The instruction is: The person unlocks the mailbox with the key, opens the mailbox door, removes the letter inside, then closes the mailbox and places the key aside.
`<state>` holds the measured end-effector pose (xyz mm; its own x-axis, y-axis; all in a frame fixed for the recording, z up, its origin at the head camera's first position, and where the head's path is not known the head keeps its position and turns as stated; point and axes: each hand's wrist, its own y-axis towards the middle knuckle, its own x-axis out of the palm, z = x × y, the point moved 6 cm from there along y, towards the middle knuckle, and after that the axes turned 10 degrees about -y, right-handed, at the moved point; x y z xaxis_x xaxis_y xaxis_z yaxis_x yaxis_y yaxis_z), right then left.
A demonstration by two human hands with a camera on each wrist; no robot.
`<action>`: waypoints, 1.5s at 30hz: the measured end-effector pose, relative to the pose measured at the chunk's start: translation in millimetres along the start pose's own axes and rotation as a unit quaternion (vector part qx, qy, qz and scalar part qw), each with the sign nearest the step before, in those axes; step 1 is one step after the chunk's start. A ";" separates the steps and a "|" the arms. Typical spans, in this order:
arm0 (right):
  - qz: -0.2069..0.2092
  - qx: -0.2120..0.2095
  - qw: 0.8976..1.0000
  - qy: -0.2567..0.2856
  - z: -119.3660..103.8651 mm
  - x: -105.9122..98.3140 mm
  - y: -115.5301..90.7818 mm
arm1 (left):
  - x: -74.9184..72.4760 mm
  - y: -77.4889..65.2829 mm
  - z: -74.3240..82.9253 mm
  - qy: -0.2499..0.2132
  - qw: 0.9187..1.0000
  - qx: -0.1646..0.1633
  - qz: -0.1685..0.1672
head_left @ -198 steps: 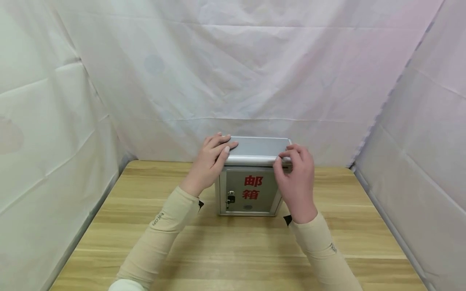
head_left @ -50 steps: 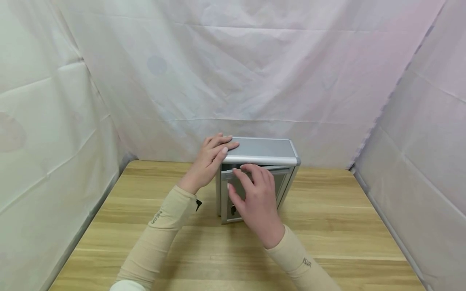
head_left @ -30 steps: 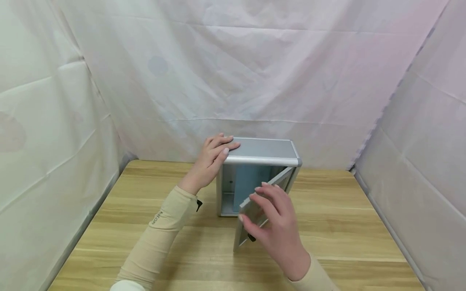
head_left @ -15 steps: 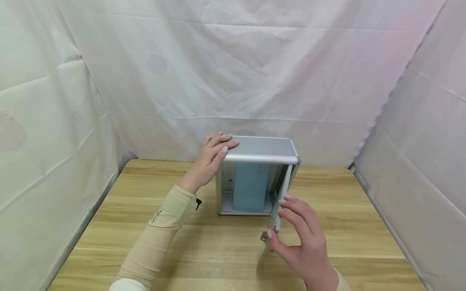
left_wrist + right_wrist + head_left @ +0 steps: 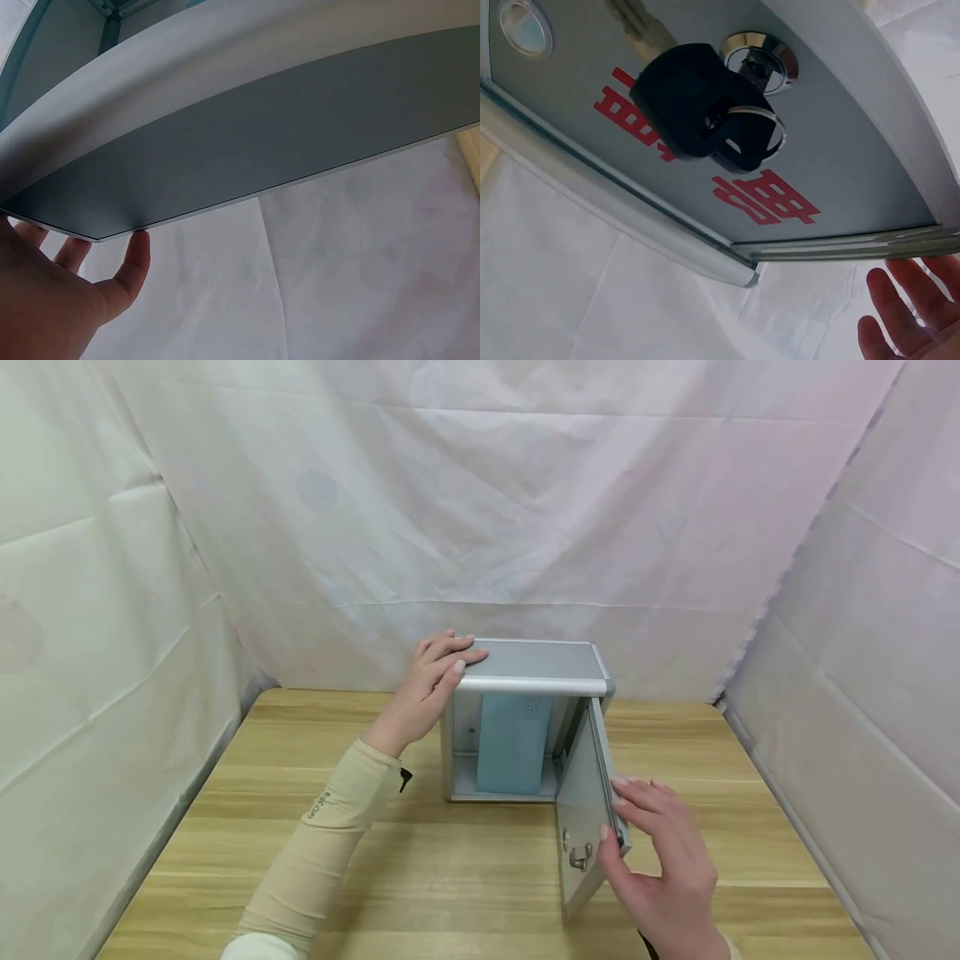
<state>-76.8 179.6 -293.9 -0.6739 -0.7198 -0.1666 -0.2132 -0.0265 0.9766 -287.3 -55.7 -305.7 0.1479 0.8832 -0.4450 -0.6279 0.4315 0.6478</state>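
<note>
A silver metal mailbox (image 5: 532, 662) stands on the table, its door (image 5: 581, 797) swung out to the right. My left hand (image 5: 423, 693) rests on the box's top left corner, fingers lying over the top; in the left wrist view the left hand (image 5: 67, 292) has its fingertips at the edges. My right hand (image 5: 667, 852) pinches the door's free upper corner, thumb on the inner side. Inside the box a light blue sheet (image 5: 510, 747) with small print stands upright. From the door's lock (image 5: 759, 66) hang black-headed keys (image 5: 682, 97); red characters (image 5: 765, 196) mark the outer face.
The box sits near the back of a wood-grain table (image 5: 300, 793). Pale cloth (image 5: 480, 510) hangs behind and on both sides. A metal latch (image 5: 579, 857) sticks out from the door's inner face.
The door, shut at first, has swung out to the right with my right hand, baring the blue sheet. My left hand has stayed on the box's top left corner.
</note>
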 end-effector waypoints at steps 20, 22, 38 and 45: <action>0.059 0.155 0.979 -0.119 58.0 -45.3 -30.1 | -1.5 -2.0 -1.4 0.004 1.000 0.005 0.003; 0.052 0.171 0.974 -0.136 65.0 -47.5 -31.0 | -1.5 -2.1 -1.5 0.006 1.000 0.004 0.004; 0.023 0.189 0.964 -0.185 95.5 -56.4 -33.6 | -1.3 -2.9 -2.7 0.007 1.000 0.000 0.004; 0.031 0.195 0.962 -0.189 96.5 -56.0 -31.2 | -0.9 -2.8 -2.0 0.010 1.000 -0.004 0.001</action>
<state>-100.7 287.6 -328.1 -0.8873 -0.4059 -0.2190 -0.3637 0.3237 0.8735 -287.3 -58.1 -308.3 0.1316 0.8805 -0.4554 -0.6336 0.4280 0.6444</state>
